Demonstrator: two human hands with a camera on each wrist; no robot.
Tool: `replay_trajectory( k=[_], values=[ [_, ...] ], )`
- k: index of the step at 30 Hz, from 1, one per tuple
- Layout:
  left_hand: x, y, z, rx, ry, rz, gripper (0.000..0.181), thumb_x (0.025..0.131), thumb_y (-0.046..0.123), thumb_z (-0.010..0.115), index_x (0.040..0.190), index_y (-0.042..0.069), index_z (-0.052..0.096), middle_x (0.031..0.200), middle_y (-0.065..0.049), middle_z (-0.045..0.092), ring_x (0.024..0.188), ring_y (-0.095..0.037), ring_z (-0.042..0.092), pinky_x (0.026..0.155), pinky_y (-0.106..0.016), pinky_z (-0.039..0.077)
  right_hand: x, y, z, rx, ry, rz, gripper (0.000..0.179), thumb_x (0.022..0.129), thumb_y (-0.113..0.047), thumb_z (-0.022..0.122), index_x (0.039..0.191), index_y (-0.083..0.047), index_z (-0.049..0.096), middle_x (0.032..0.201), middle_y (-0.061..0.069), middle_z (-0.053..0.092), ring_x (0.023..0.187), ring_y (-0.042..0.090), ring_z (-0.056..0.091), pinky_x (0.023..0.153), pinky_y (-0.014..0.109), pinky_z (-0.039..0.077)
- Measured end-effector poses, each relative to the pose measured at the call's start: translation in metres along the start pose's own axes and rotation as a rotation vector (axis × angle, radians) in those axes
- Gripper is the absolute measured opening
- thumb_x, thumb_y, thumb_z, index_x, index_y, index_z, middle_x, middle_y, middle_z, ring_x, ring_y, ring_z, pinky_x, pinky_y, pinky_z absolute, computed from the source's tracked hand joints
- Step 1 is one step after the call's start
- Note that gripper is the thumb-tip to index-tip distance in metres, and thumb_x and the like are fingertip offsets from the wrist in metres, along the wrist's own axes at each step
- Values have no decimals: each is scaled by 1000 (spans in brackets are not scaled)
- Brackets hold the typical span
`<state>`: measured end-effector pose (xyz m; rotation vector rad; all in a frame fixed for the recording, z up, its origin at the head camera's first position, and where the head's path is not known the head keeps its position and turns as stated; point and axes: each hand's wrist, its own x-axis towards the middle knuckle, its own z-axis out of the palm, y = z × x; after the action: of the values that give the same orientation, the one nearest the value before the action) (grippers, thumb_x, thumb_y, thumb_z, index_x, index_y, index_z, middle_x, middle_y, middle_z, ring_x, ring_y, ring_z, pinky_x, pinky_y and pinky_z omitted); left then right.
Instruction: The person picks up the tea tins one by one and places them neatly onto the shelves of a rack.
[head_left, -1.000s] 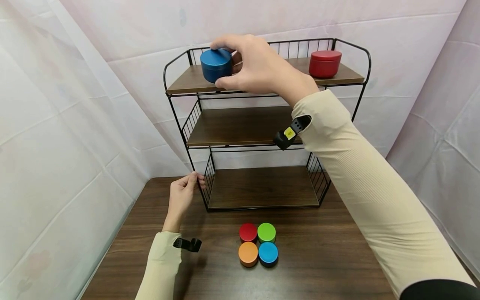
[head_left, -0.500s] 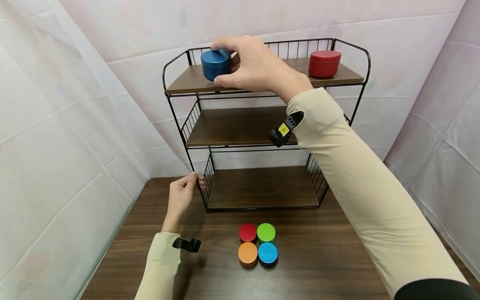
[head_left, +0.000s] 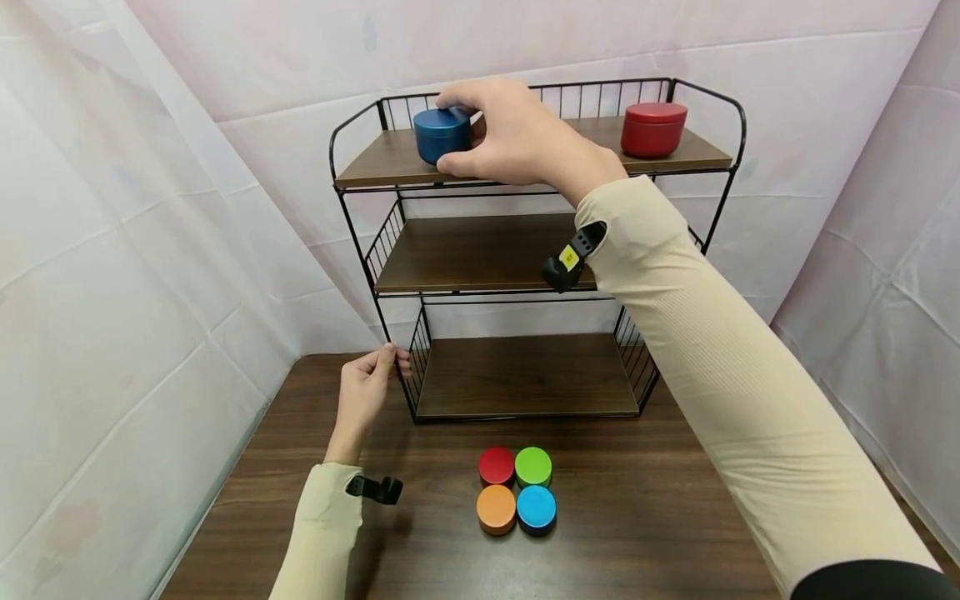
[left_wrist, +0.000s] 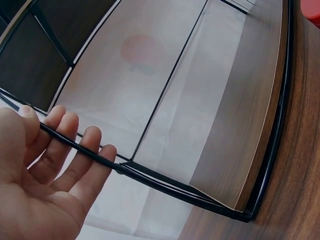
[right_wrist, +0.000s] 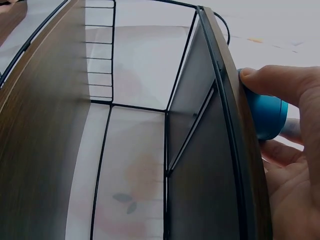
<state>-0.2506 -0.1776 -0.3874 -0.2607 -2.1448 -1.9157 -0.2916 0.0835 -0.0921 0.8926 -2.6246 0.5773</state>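
Our right hand (head_left: 517,137) grips the blue tin (head_left: 437,138), seemingly settling it; left hand (head_left: 363,393) pinches the rack (head_left: 480,250); release looks due!

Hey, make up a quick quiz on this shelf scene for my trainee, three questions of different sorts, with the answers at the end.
1. Which of the hands grips the large blue tin?
2. True or false: the large red tin stands on the middle shelf.
3. Fill in: on the table, just left of the short ____ cylinder sits the short orange cylinder.

Key:
1. The right hand.
2. False; the large red tin stands on the top shelf.
3. Blue.
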Motion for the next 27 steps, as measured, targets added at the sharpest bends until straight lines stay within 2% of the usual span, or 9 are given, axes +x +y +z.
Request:
replay_trajectory(
  k=[5, 9, 12, 14, 20, 24, 27],
  values=[
    [0, 0, 1, -4, 3, 3, 40, 102, 22, 50, 99, -15, 66, 97, -38, 63, 87, -48, 65, 85, -57, 55, 1, 1, -1, -21, -11, 0, 65, 87, -44, 67, 142, -17, 45, 139, 1, 53, 109, 11, 61, 97, 20, 50],
    [0, 1, 2, 4, 2, -2, 41, 101, 23, 51, 100, -15, 65, 85, -16, 71, 87, -47, 66, 85, -56, 55, 0, 2, 0, -26, -17, -3, 64, 88, -44, 65, 143, -16, 45, 139, 1, 53, 111, 11, 61, 97, 20, 50],
    [0, 1, 2, 7, 4, -4, 40, 101, 23, 51, 100, -15, 66, 78, 1, 71, 86, -45, 66, 84, -54, 56, 0, 3, 0, -25, -19, -10, 65, 89, -44, 64, 144, -15, 45, 139, 2, 53, 110, 11, 61, 97, 20, 50],
    [0, 1, 2, 8, 7, -3, 38, 101, 22, 51, 98, -12, 68, 80, -4, 71, 86, -46, 66, 84, -54, 56, 0, 3, 0, -27, -19, -13, 65, 89, -44, 63, 144, -14, 44, 139, 2, 53, 110, 11, 62, 97, 20, 50],
    [0, 1, 4, 8, 4, 4, 35, 101, 22, 51, 95, -7, 70, 96, -36, 65, 89, -52, 63, 85, -55, 56, 0, 4, -1, -39, -26, -19, 65, 90, -44, 62, 145, -14, 44, 139, 2, 54, 111, 12, 62, 97, 21, 50],
    [0, 1, 4, 1, -4, 4, 37, 101, 23, 50, 97, -9, 68, 98, -39, 62, 89, -53, 62, 86, -57, 55, -1, 4, -1, -48, -35, -11, 65, 90, -44, 61, 145, -15, 43, 139, 1, 54, 112, 11, 62, 97, 21, 50],
    [1, 1, 5, -1, -4, 5, 40, 101, 24, 51, 98, -12, 67, 97, -37, 64, 89, -52, 63, 86, -58, 54, -1, 4, -2, -59, -41, -4, 66, 90, -44, 61, 146, -15, 42, 140, 3, 54, 112, 12, 62, 97, 22, 50]
  ],
)
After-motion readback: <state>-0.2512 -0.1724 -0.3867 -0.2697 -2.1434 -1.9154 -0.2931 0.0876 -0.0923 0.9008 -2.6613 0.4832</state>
